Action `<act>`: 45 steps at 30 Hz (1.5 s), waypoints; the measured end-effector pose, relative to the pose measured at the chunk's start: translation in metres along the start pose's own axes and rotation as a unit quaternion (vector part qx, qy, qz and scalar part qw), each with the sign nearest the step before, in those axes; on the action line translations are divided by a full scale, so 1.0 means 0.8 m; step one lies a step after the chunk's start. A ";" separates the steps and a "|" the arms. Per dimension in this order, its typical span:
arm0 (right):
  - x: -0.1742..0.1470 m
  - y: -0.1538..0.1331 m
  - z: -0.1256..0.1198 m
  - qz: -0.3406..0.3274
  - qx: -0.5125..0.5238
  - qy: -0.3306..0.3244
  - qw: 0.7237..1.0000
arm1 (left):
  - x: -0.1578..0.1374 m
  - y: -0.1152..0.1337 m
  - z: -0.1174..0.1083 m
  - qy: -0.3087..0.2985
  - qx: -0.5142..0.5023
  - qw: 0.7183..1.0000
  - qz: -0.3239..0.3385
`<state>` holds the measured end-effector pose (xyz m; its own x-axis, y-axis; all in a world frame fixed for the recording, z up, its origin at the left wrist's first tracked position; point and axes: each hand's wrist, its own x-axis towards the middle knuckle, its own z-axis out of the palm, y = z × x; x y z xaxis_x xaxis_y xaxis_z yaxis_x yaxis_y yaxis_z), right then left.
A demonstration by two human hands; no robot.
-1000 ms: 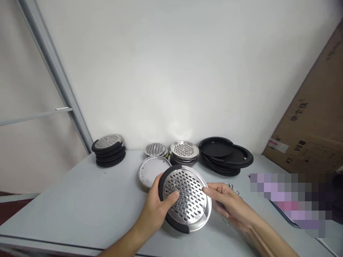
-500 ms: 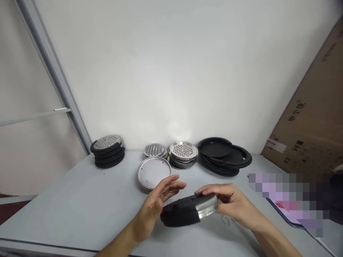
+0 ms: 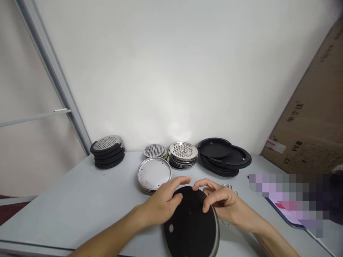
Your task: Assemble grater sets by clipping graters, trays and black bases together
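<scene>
Over the near bench (image 3: pixel 80 207), a black-faced disc (image 3: pixel 191 228) tilts, apparently being adjusted; the right hand (image 3: pixel 227 202) has its fingers closed on the far right edge, the left hand (image 3: pixel 164 202) meets the far left (whether gripping, I cannot tell); the next move calls for steady support

The held disc (image 3: pixel 191 226) is matt and smooth, apparently plastic; the middle grater (image 3: pixel 183 150) is glossy, rough metal; the box (image 3: pixel 302 121) is matt cardboard.
</scene>
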<state>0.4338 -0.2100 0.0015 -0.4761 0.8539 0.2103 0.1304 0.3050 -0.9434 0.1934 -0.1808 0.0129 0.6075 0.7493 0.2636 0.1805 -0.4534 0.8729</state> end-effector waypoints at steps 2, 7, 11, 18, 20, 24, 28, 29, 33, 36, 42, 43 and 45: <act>0.002 -0.001 -0.001 0.006 -0.006 0.001 1.000 | 0.005 -0.003 0.002 -0.015 0.031 0.999 0.021; 0.011 0.008 -0.008 0.038 -0.020 0.005 0.999 | 0.012 -0.007 0.006 -0.042 0.094 0.992 0.077; 0.018 0.031 -0.013 0.055 -0.072 0.004 0.996 | 0.010 -0.014 0.016 -0.047 0.142 0.983 0.109; 0.022 0.060 -0.006 0.062 -0.156 0.030 0.985 | 0.003 -0.030 0.038 -0.050 0.245 0.964 0.086; 0.026 0.056 -0.007 0.078 -0.179 0.051 0.979 | 0.003 -0.031 0.039 -0.043 0.278 0.958 0.063; 0.046 0.035 -0.013 0.079 -0.121 0.128 0.981 | 0.005 -0.026 0.039 -0.051 0.351 0.935 0.020; 0.080 0.015 -0.008 0.177 0.151 0.126 0.964 | 0.011 -0.020 0.042 -0.038 0.407 0.912 -0.015; 0.087 0.014 -0.005 0.189 0.217 0.132 0.948 | 0.012 -0.019 0.042 -0.028 0.408 0.912 -0.023; 0.096 0.018 0.013 0.208 0.419 0.158 0.870 | 0.013 -0.021 0.039 0.035 0.333 0.942 -0.006; 0.082 0.018 0.025 0.210 0.473 0.147 0.843 | 0.010 -0.019 0.033 0.081 0.266 0.959 0.051; 0.063 -0.008 0.049 0.195 0.432 0.109 0.874 | 0.004 -0.007 0.035 0.087 0.241 0.947 0.191; 0.062 -0.011 0.053 0.195 0.420 0.113 0.879 | 0.004 -0.006 0.037 0.092 0.243 0.946 0.193; 0.063 -0.015 0.061 0.200 0.402 0.119 0.886 | 0.004 -0.008 0.041 0.106 0.250 0.945 0.182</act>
<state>0.3659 -0.1915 0.0110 -0.3221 0.9196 -0.2250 -0.4591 -0.3596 -0.8123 0.2194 -0.1910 -0.0052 0.5406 0.5560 0.6314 0.3649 -0.8312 0.4195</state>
